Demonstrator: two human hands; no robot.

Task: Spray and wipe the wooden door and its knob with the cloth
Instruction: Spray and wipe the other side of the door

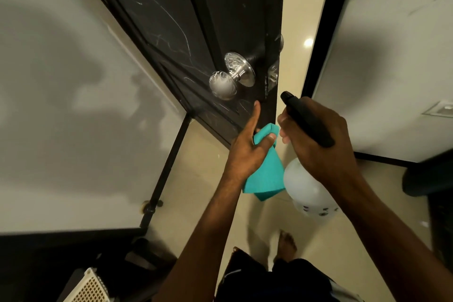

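Observation:
The dark wooden door (171, 19) stands ajar, streaked with pale marks. Its silver knob (222, 84) juts out on a round plate, wet with droplets. My left hand (247, 147) grips a teal cloth (266, 171) just below the knob, index finger stretched up against the door near its edge. My right hand (316, 135) grips the black trigger head of a white spray bottle (306, 191), its nozzle pointing up and left toward the door's edge and latch.
A white wall (61, 105) lies left, with a black pipe (166, 167) along the frame. The black door frame (321, 32) and another wall stand right. Cream floor tiles (208, 191) lie below, my bare foot (288, 245) on them. A lattice basket (88, 287) sits bottom left.

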